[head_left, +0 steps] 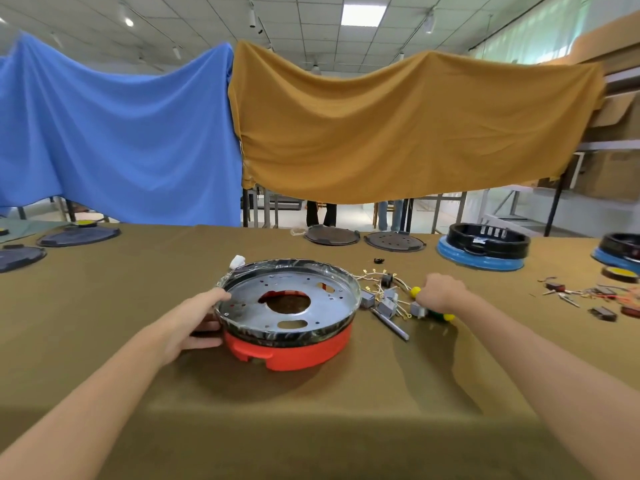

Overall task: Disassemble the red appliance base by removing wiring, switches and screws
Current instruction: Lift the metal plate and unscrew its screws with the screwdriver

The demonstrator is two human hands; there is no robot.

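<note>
The red appliance base [287, 351] stands in the middle of the table, topped by a round metal plate [291, 299] with a black rim wrapped in clear film. My left hand [194, 323] grips the base's left rim, thumb on top and fingers against the side. To the right lies a tangle of wires with grey switches [384, 299]. My right hand [440, 292] is curled over a yellow-and-green screwdriver handle [436, 311] lying beside those wires. A grey screwdriver shaft [389, 323] rests on the cloth near the base.
Olive cloth covers the table [311, 427]. Two dark round plates [363, 237] lie at the back. Blue-and-black bases [485, 247] stand at the back right. Loose small parts [595, 299] are scattered at the right. Dark covers [76, 235] lie at the left. Blue and mustard sheets hang behind.
</note>
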